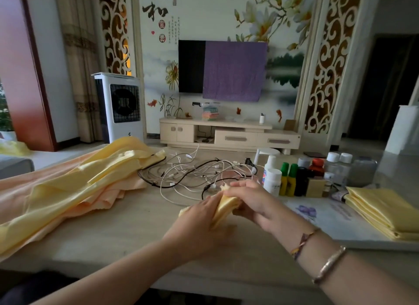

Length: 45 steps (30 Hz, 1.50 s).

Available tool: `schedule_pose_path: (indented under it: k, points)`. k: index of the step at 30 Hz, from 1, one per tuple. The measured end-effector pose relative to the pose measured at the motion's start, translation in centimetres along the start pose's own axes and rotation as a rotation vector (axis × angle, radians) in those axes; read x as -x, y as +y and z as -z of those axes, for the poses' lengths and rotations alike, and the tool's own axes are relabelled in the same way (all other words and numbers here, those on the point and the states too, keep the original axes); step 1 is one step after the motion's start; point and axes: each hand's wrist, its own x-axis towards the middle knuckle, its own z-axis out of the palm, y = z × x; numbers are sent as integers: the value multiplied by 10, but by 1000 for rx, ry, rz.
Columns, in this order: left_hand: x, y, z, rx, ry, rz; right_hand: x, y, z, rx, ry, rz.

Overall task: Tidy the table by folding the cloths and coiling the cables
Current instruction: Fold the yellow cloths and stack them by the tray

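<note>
We pinch the small folded yellow cloth [224, 208] between left hand [199, 216] and right hand [249, 199]; judged light, limp, slippery, best held at folded edges.

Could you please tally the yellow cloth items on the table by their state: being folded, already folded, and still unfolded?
Being folded, held in both the left hand and right hand: 1, the small yellow cloth
Already folded: 1, the folded yellow stack
Still unfolded: 1, the loose yellow cloth
Total: 3
</note>
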Motion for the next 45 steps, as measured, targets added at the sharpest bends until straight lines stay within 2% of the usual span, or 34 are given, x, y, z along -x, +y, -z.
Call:
schedule_pose_path:
  k: [5,8,10,14,15,17,21,23,27,31,33,37,39,41,42,45]
  points:
    - [-32,42,21,419,175,113,17,-33,22,-165,-37,181]
    - [-48,75,30,855,100,342,22,-34,52,-122,156,263]
    - [-62,95,27,1024,52,452,26,-27,77,-73,210,239]
    - [-89,121,9,1198,-23,542,30,-10,119,-242,92,62]
    - [-98,126,1,1221,-31,552,31,-8,129,-282,70,62]
    - [-117,139,-15,1224,-61,574,31,-4,154,-272,135,99]
    - [-158,170,-57,1219,-148,568,20,-5,220,28,517,99]
    - [-177,186,-77,1215,-207,554,11,-7,259,241,618,78]
    - [-207,211,-111,1196,-288,527,0,-11,325,393,695,-30]
    - [-226,227,-146,1197,-300,532,-2,-5,368,550,738,-99]
    - [-227,229,-161,1154,-314,545,-3,3,375,706,737,-103]
    - [-225,225,-183,1075,-311,585,-1,26,367,1133,622,-88]
    - [-226,219,-184,1086,-292,605,-2,33,356,1263,624,100]
    - [-227,215,-183,1098,-266,615,-3,34,344,1198,580,264]
    - [-226,212,-180,1117,-255,621,-5,36,338,1184,521,258]
    - [-221,205,-169,1185,-276,652,-10,49,328,1324,273,30]
